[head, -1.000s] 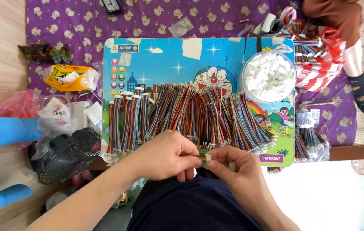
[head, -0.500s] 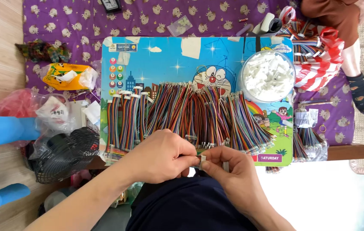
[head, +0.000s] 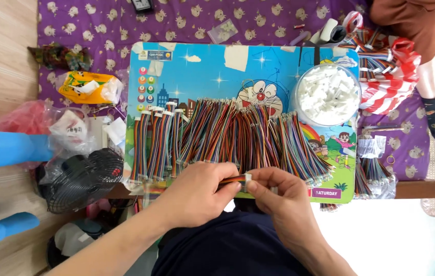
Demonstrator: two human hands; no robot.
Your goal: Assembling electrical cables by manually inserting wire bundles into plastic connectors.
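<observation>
Rainbow ribbon cable (head: 230, 180), white connector (head: 247, 178) at its tip: left hand (head: 197, 193) fingers clamped on cable, right hand (head: 278, 191) fingers pinching connector, over counter (head: 212, 71) edge. Seating step; firm, square push needed.

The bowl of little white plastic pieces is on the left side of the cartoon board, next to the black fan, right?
Not quite. The head view shows the bowl of white pieces on the right side of the cartoon board, far from the black fan, which sits off its left edge.

Low desk (head: 278, 64), cartoon-printed blue top. Just beyond the fingers (head: 238, 185): rows of multicoloured wire bundles (head: 227, 135). Farther off, right: clear tub of white connectors (head: 327, 94).
</observation>
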